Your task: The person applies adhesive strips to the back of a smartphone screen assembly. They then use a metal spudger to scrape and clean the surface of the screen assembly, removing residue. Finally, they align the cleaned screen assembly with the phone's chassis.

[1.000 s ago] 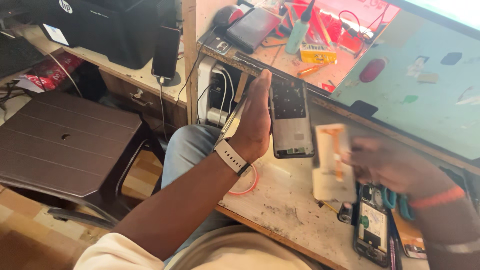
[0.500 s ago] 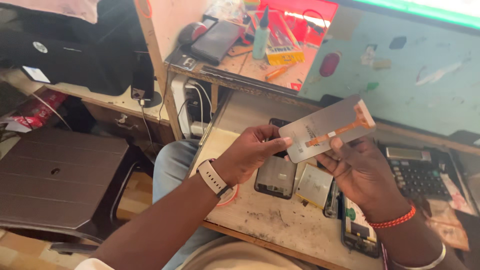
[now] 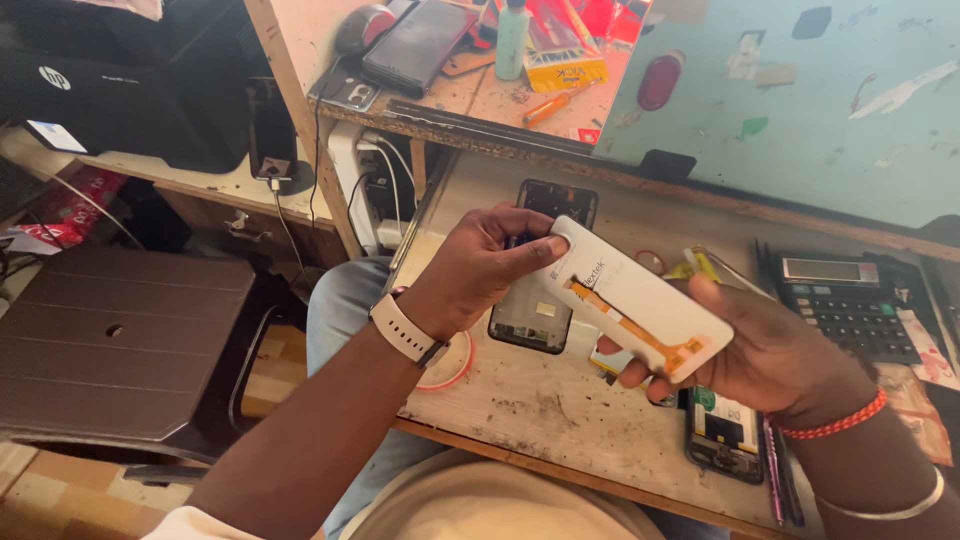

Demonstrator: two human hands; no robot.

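Both my hands hold a white rectangular phone screen panel (image 3: 640, 295) with an orange flex ribbon on its back, tilted above the workbench. My left hand (image 3: 480, 268), with a white watch on the wrist, pinches its upper left end. My right hand (image 3: 775, 350), with a red bead bracelet, grips its lower right end from beneath. Under the panel an opened phone frame (image 3: 535, 315) lies flat on the wooden bench (image 3: 540, 410).
A black calculator (image 3: 845, 300) sits at the right. A second opened phone (image 3: 722, 430) lies near the front edge. A red ring of tape (image 3: 452, 365) rests by my left wrist. The upper shelf holds a phone (image 3: 415, 40), a bottle and tools. A dark chair (image 3: 120, 340) stands left.
The left hand put the opened phone frame down on the bench and took hold of the white panel's end. The panel has tipped to slope down to the right.
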